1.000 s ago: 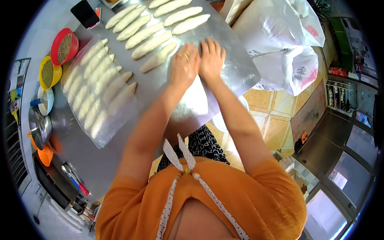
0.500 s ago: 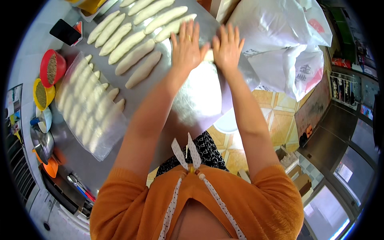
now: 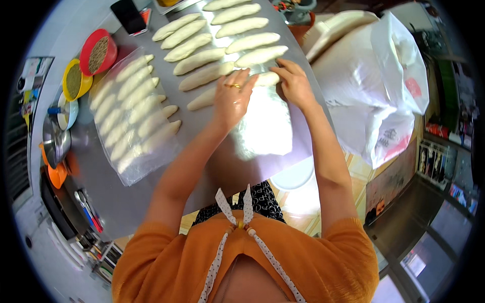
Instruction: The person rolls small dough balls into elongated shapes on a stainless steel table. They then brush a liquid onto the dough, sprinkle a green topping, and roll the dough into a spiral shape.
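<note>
My left hand [image 3: 233,97] has its fingers bent at the left end of a pale dough piece [image 3: 266,79] on the steel table [image 3: 202,166]. My right hand [image 3: 294,86] has curled fingers on that piece's other end, partly hiding it. Rows of long, tapered dough pieces [image 3: 199,76] lie just beyond and left of both hands. More pieces lie at the left under a clear plastic sheet [image 3: 131,156], some ends poking out at its right side. A glare patch covers the table below my hands.
A red bowl [image 3: 98,53], yellow bowl [image 3: 76,81], steel bowl [image 3: 56,143], orange utensils [image 3: 56,174] and tongs [image 3: 88,209] line the left side. A dark phone [image 3: 129,17] sits at the back. Bulky white sacks [image 3: 374,86] stand beyond the right edge, above a tiled floor [image 3: 348,184].
My hands went from flat and side by side to farther forward, then drew apart toward the ends of the dough piece, fingers now bent. The view has shifted too.
</note>
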Motion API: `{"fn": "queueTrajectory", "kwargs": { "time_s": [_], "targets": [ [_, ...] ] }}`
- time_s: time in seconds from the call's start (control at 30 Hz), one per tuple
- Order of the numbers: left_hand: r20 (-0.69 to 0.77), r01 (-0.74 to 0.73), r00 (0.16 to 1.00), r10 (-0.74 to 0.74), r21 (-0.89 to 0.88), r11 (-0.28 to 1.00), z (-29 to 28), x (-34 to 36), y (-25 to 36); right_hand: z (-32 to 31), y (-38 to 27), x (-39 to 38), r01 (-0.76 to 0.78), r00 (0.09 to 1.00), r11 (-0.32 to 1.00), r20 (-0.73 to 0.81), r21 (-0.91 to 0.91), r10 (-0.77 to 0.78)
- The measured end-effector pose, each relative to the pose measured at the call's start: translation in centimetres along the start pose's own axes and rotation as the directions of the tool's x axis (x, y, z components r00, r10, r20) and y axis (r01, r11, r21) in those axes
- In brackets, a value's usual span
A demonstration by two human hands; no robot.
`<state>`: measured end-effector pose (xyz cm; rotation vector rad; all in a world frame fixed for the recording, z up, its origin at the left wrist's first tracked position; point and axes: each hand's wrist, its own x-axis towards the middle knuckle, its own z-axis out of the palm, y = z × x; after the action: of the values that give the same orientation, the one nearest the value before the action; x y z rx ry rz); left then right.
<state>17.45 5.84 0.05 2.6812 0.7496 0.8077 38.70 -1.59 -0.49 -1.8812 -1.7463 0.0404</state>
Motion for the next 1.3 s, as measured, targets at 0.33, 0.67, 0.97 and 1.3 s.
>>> {"fn": "queueTrajectory", "kwargs": {
  "time_s": [0.33,0.67,0.97,1.3],
  "targets": [
    [0.049,0.391,0.912,-0.407,0.197,0.899,-4.5,-6.0,-6.2,3.7,-3.6,3.2,-0.127,0.987,0.985,0.08,-0.116,0.137],
    [0.008,0.485,0.875,-0.485,0.01,0.875,-5.3,-2.2,-14.8,10.0,-9.3,13.9,0.27,0.915,0.959,0.286,0.092,-0.285],
    [-0.146,0.426,0.897,-0.418,0.031,0.904,-5.8,-3.4,-12.0,10.1,-8.8,14.2,0.187,0.926,0.956,0.284,0.229,-0.249],
    [0.148,0.437,0.876,-0.458,0.154,0.886,-4.6,-4.5,-9.5,8.2,-9.7,6.4,0.156,0.942,0.979,0.318,-0.133,-0.107]
  ]
}}
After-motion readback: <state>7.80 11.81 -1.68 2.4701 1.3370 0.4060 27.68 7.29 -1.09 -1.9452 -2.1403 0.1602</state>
